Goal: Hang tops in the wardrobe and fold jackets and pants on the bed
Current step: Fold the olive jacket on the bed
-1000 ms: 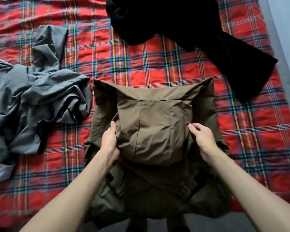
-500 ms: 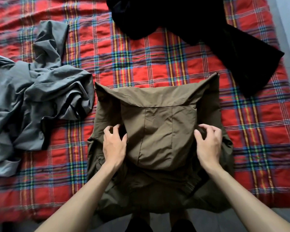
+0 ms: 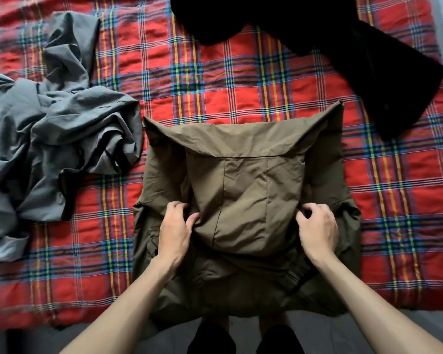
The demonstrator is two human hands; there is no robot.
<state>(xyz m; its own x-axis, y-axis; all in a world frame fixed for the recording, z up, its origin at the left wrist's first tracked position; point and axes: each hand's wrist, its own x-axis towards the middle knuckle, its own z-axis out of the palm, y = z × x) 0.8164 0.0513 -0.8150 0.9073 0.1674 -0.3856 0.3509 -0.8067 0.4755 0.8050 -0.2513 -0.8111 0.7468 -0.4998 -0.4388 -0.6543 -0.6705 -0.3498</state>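
Now the grip's on: left hand (image 3: pixel 175 226) and right hand (image 3: pixel 317 228), lying loose half a second ago, each pinch one side of the olive jacket (image 3: pixel 246 200). It lies half folded at the bed (image 3: pixel 215 80) near edge; next fold likely.

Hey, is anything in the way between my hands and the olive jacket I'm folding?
Nothing visible. The left hand and right hand grip the olive jacket; the grey garment lies left of it, the black garment beyond, neither over it.
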